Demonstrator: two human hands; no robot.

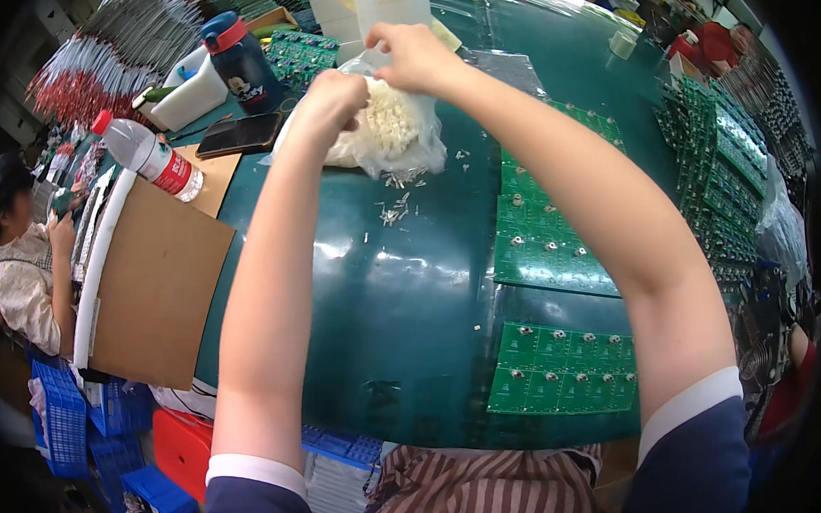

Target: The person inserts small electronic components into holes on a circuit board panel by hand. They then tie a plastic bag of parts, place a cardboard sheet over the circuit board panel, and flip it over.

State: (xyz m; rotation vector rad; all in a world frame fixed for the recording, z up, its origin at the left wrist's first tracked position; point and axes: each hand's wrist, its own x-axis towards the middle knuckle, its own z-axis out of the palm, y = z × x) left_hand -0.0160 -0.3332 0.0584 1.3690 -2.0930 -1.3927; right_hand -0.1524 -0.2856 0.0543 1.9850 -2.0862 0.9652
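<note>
A clear plastic bag (430, 137) full of small off-white plastic parts (389, 114) lies at the far middle of the table. My left hand (335, 101) is closed in a fist at the bag's left side, gripping its plastic. Just above the bag's mouth, my right hand (409, 57) has thumb and fingers bent round the upper edge of the plastic. Its fingertips are partly lost against the bag. Several loose white pieces (395, 206) are scattered on the green tabletop in front of the bag.
Green circuit boards (560, 365) lie at the right, with stacked boards (716, 148) beyond. On the left are a phone (240, 133), a dark drink bottle (241, 66), a red-capped water bottle (150, 157) and cardboard (152, 279). Another person (25, 258) sits at far left.
</note>
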